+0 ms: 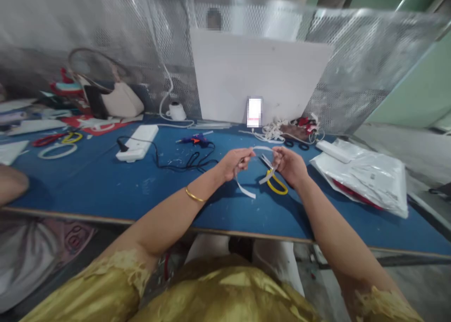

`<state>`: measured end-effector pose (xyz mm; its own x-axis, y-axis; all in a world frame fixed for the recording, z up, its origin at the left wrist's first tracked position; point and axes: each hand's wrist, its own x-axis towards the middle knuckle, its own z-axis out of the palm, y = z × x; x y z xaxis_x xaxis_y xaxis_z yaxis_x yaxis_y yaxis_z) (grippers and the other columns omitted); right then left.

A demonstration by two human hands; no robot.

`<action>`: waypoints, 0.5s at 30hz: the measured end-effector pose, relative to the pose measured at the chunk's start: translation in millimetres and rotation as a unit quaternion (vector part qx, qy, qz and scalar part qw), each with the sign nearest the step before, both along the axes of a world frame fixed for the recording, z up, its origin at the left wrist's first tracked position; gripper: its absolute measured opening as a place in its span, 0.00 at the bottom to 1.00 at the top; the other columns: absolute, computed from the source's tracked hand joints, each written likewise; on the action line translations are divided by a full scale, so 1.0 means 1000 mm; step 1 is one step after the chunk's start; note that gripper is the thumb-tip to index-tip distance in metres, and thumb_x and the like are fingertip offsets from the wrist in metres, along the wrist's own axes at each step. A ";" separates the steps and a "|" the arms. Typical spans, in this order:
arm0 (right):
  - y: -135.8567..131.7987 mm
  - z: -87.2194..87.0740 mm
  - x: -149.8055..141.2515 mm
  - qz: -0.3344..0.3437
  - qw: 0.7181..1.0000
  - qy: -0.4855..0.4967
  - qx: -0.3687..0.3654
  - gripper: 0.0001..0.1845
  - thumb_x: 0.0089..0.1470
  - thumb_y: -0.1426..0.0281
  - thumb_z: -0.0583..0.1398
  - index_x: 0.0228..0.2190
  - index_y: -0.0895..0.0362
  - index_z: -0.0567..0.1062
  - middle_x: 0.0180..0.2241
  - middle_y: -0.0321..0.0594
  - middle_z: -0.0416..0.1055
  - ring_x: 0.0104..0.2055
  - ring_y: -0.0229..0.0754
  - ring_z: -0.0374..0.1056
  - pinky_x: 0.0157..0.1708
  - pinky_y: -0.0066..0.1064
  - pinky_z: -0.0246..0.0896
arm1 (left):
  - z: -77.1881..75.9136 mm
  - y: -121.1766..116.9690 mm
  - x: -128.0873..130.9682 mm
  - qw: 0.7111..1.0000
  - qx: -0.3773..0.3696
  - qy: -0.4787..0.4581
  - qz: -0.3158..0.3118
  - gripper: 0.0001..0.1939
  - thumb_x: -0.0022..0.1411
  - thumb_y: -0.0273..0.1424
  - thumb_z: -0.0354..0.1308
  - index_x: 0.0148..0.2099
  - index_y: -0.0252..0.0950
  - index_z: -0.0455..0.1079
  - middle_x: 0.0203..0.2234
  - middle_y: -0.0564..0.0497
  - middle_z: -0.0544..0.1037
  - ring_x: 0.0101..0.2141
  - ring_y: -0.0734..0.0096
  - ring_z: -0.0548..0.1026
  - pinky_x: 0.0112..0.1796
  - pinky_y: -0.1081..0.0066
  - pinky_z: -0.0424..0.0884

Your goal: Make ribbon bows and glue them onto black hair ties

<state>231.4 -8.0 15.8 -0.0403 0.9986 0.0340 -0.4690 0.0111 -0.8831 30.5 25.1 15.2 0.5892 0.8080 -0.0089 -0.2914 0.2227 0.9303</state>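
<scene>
Nearest you, the surface [218, 214] stops at its front edge, leaving open room this side of your arms' reach. Your left hand [234, 164] and right hand [291, 166] each pinch the white strip [262, 148], which arches between them, 2 ends hanging. The right end overlaps the yellow-handled scissors [277, 191], contact unclear; lowering it could snag. Swinging right risks bumping the plastic-wrapped packet [369, 176]. Farther off, the black cord [167, 166] could catch a leftward reach.

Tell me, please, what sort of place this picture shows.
Probably a craft workshop: someone holds a white strip over a blue table, where scissors and what looks like a glue gun lie.
</scene>
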 end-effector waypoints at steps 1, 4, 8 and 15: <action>0.001 -0.001 0.002 -0.009 1.000 0.004 -0.004 0.07 0.46 0.68 0.61 0.29 0.58 0.73 0.22 0.31 0.66 0.18 0.29 0.57 0.21 0.22 0.62 | -0.001 0.001 0.000 1.000 -0.008 -0.002 0.002 0.12 0.57 0.37 0.59 0.31 0.32 0.68 0.16 0.61 0.59 0.13 0.88 0.53 0.20 0.80 0.56; 0.004 -0.004 0.003 -0.028 1.000 0.007 -0.004 0.05 0.45 0.71 0.62 0.29 0.58 0.73 0.21 0.29 0.65 0.17 0.27 0.54 0.21 0.21 0.61 | -0.003 0.003 0.000 1.000 -0.015 -0.006 -0.008 0.10 0.58 0.34 0.59 0.32 0.31 0.68 0.17 0.61 0.60 0.13 0.88 0.53 0.20 0.80 0.56; 0.004 -0.004 -0.001 -0.024 0.999 -0.022 0.038 0.05 0.43 0.73 0.63 0.27 0.59 0.74 0.21 0.29 0.63 0.17 0.27 0.54 0.21 0.21 0.59 | -0.003 0.002 0.000 1.000 -0.008 -0.007 -0.025 0.08 0.59 0.32 0.57 0.32 0.31 0.67 0.17 0.61 0.60 0.13 0.88 0.52 0.20 0.80 0.55; 0.002 -0.006 -0.004 -0.007 0.996 -0.066 0.053 0.04 0.44 0.71 0.64 0.26 0.58 0.74 0.21 0.31 0.63 0.18 0.28 0.54 0.19 0.23 0.54 | -0.002 0.001 0.001 0.999 -0.020 -0.026 -0.033 0.07 0.57 0.30 0.58 0.31 0.31 0.68 0.17 0.61 0.59 0.14 0.88 0.53 0.19 0.80 0.54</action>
<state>227.1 -5.8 10.2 -0.0374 0.9903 0.1341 -0.3481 0.1129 -0.9306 31.0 25.6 13.4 0.6420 0.7667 -0.0082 -0.3224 0.2797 0.9043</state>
